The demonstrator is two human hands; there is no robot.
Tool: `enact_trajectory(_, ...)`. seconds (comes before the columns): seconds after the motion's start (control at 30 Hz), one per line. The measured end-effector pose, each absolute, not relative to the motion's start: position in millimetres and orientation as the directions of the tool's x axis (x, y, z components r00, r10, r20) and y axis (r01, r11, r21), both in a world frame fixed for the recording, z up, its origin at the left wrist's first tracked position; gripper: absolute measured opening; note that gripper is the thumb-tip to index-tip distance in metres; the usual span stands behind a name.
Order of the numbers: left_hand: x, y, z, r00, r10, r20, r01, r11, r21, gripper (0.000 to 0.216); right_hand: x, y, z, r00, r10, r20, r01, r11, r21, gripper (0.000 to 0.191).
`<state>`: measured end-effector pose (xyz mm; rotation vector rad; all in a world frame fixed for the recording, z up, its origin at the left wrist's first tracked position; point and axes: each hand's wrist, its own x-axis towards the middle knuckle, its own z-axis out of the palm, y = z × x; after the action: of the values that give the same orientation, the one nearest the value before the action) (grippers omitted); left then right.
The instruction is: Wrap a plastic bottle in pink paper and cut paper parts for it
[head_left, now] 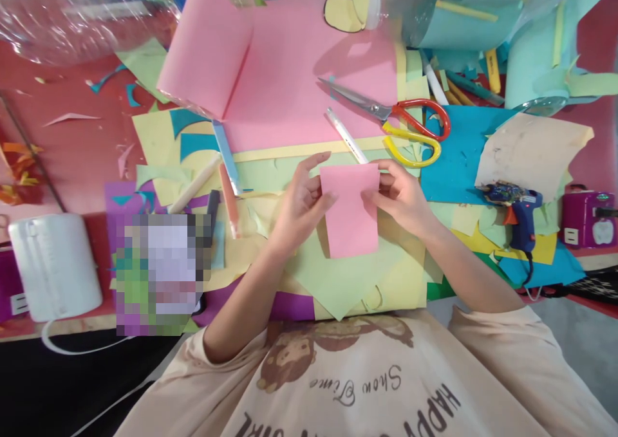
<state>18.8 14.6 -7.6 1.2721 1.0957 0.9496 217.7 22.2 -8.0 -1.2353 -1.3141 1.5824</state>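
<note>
A small pink rectangle of paper (pixel 351 221) is held up between both hands, over pale green sheets (pixel 313 276). My left hand (pixel 309 195) pinches its left edge, thumb on the front face and forefinger stretched out above. On the opposite edge, my right hand (pixel 398 195) grips the paper with its thumb in front and fingers behind. Just beyond the paper lies a white pen (pixel 345 134). Scissors (pixel 381 110) with one red and one yellow handle rest farther off, blades apart, on a large pink sheet (pixel 299 57).
A blue glue gun (pixel 524 212) lies at the right, beside a purple box (pixel 586 218). Clear plastic bottles (pixel 87 18) and a pink paper roll (pixel 207 44) stand along the back. Markers (pixel 226 157) and paper scraps cover the left, near a white device (pixel 55 266).
</note>
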Motion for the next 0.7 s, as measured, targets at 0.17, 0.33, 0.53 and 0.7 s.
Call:
enact_trajectory(0.17,19.1,13.9,-8.1,0.111,0.992,-0.068,0.145,0.051,0.988,0.036,215.9,19.7,-6.8,-0.338,0.921,-0.194,0.048,-0.189,-0.981,0.048)
enact_trajectory(0.33,19.2,11.6,-12.9,0.171,0.983,-0.058,0.19,0.025,0.981,0.037,215.6,20.2,-4.6,-0.203,0.963,-0.177,0.083,-0.164,-0.983,0.03)
enact_trajectory(0.53,19.5,12.3,-10.9,0.187,0.979,-0.082,0.117,0.061,0.991,0.039,215.3,19.9,-4.4,-0.185,0.972,-0.145,0.084,-0.131,-0.988,0.032)
enact_trajectory(0.7,18.7,13.2,-10.1,0.133,0.99,-0.034,0.18,0.01,0.984,0.021,215.0,19.0,-4.4,-0.212,0.963,-0.165,0.088,-0.149,-0.985,0.03)
